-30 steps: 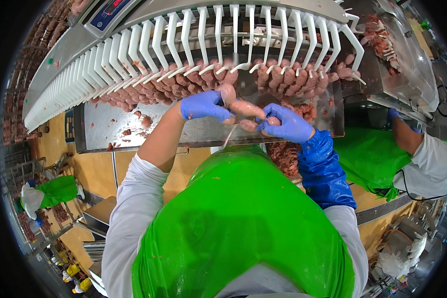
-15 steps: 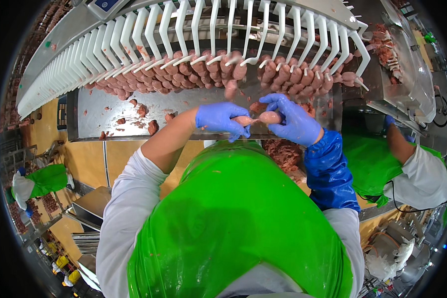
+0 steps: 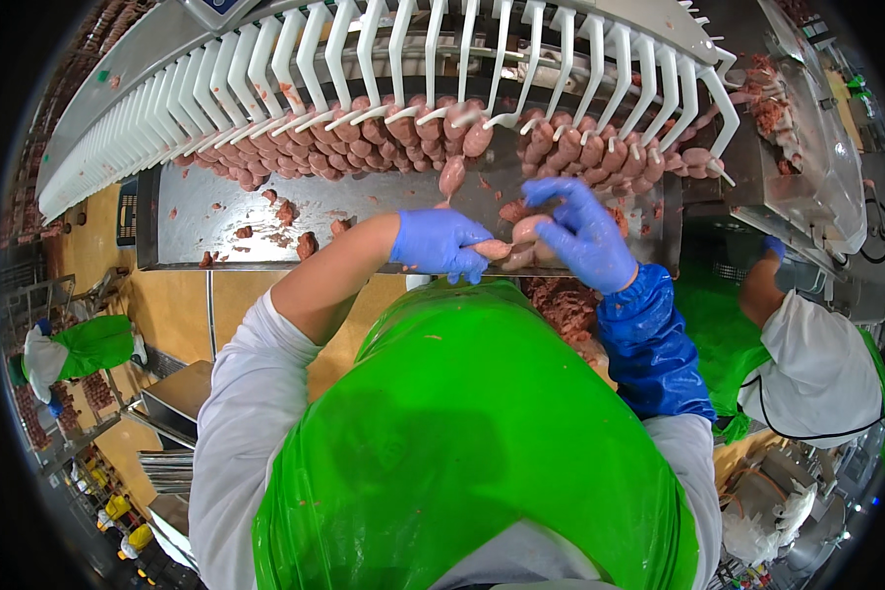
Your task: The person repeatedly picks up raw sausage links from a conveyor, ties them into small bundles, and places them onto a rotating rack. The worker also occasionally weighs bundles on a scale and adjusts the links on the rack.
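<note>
Both my hands wear blue gloves and meet over the near edge of the metal tray. My left hand (image 3: 441,244) is closed round a pale pink sausage link (image 3: 494,250), whose end sticks out past the fingers. My right hand (image 3: 582,236) holds another sausage link (image 3: 527,229) at its right side, the upper fingers curled up and apart from it. More of the sausage hangs just below, partly hidden. Beyond my left hand, one link (image 3: 451,177) dangles from the hanging sausage string (image 3: 476,141) toward that hand.
White hooks (image 3: 403,59) curve along the far side, hung with rows of linked sausages (image 3: 334,152). Meat scraps lie on the metal tray (image 3: 192,221). Ground meat (image 3: 565,305) shows below my right hand. At right, a co-worker in a green apron (image 3: 713,334) stands by a machine (image 3: 806,167).
The hooks and hanging sausages have shifted slightly right. My left hand has turned over its link; the right hand's fingers have lifted, and more sausage now shows between my hands.
</note>
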The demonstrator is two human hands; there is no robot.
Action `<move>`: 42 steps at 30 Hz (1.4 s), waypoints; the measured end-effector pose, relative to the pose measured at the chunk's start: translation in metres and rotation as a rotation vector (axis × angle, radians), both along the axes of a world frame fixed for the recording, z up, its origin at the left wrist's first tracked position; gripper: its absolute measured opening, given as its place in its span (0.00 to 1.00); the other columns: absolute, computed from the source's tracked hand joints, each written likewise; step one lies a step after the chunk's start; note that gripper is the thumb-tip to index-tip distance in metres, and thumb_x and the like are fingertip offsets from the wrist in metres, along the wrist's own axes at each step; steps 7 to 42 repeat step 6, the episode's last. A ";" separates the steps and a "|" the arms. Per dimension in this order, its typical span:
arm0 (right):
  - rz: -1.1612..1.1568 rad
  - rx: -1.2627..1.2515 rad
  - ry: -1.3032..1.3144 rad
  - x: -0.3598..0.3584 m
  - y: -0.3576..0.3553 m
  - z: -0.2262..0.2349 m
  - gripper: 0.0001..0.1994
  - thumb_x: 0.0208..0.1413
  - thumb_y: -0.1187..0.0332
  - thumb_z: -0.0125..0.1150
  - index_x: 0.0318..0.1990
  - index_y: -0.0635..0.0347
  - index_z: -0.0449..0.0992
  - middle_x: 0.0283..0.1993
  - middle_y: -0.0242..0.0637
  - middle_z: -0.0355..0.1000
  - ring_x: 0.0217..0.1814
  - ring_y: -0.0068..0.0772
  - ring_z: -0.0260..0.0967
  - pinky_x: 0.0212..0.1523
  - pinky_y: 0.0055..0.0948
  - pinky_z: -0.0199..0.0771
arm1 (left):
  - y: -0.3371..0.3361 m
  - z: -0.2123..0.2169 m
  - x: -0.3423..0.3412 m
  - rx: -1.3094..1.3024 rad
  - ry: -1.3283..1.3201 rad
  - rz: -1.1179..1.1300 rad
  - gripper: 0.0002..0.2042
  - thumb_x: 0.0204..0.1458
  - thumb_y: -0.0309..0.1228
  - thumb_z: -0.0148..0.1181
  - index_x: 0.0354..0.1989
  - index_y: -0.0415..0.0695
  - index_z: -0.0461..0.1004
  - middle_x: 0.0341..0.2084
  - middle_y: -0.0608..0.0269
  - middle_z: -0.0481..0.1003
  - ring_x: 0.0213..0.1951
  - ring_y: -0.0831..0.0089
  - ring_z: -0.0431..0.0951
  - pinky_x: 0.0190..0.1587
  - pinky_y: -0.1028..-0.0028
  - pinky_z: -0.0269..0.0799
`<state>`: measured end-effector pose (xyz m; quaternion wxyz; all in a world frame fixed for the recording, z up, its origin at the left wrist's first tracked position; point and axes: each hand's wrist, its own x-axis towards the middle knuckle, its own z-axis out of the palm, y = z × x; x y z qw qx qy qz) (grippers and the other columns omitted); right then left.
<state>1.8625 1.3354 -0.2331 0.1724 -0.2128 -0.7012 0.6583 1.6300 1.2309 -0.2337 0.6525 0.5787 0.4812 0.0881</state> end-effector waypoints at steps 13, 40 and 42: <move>0.453 0.502 -0.175 0.005 0.018 -0.027 0.18 0.59 0.65 0.65 0.53 0.57 0.68 0.52 0.38 0.67 0.45 0.41 0.69 0.51 0.37 0.71 | -0.003 0.006 -0.003 -0.032 -0.182 0.266 0.16 0.62 0.41 0.53 0.49 0.42 0.77 0.32 0.57 0.80 0.32 0.72 0.79 0.38 0.71 0.77; 0.453 0.502 -0.175 0.005 0.018 -0.027 0.18 0.59 0.65 0.65 0.53 0.57 0.68 0.52 0.38 0.67 0.45 0.41 0.69 0.51 0.37 0.71 | -0.003 0.006 -0.003 -0.032 -0.182 0.266 0.16 0.62 0.41 0.53 0.49 0.42 0.77 0.32 0.57 0.80 0.32 0.72 0.79 0.38 0.71 0.77; 0.453 0.502 -0.175 0.005 0.018 -0.027 0.18 0.59 0.65 0.65 0.53 0.57 0.68 0.52 0.38 0.67 0.45 0.41 0.69 0.51 0.37 0.71 | -0.003 0.006 -0.003 -0.032 -0.182 0.266 0.16 0.62 0.41 0.53 0.49 0.42 0.77 0.32 0.57 0.80 0.32 0.72 0.79 0.38 0.71 0.77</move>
